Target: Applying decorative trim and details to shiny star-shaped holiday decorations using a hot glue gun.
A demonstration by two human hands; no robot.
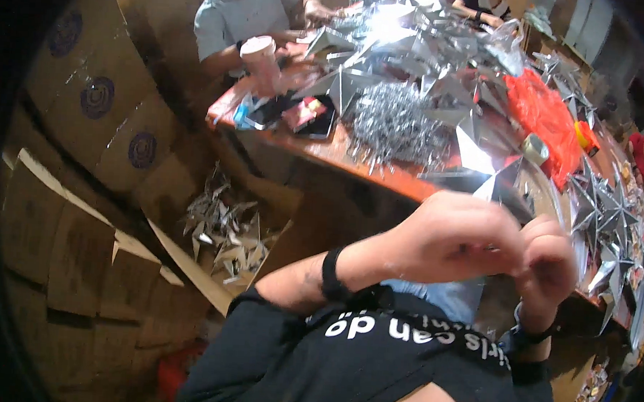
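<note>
My left hand (466, 234) and my right hand (550, 260) meet in front of my chest, near the table's front edge. Both have curled, pinched fingers; the right one is a little blurred. Whatever sits between the fingertips is too small or hidden to name. Just beyond my hands, a shiny silver folded star (482, 153) lies on the orange-red tabletop (367, 176). To its left is a tangled heap of thin silver strips or wires (399, 125).
More silver stars (605, 208) crowd the right and far table. A red plastic bag (541, 118), a tape roll (534, 149), a paper cup (260, 56) and a phone-like dark slab (315, 124) lie around. An open carton (222, 298) holds silver pieces. Co-workers (247, 22) sit opposite.
</note>
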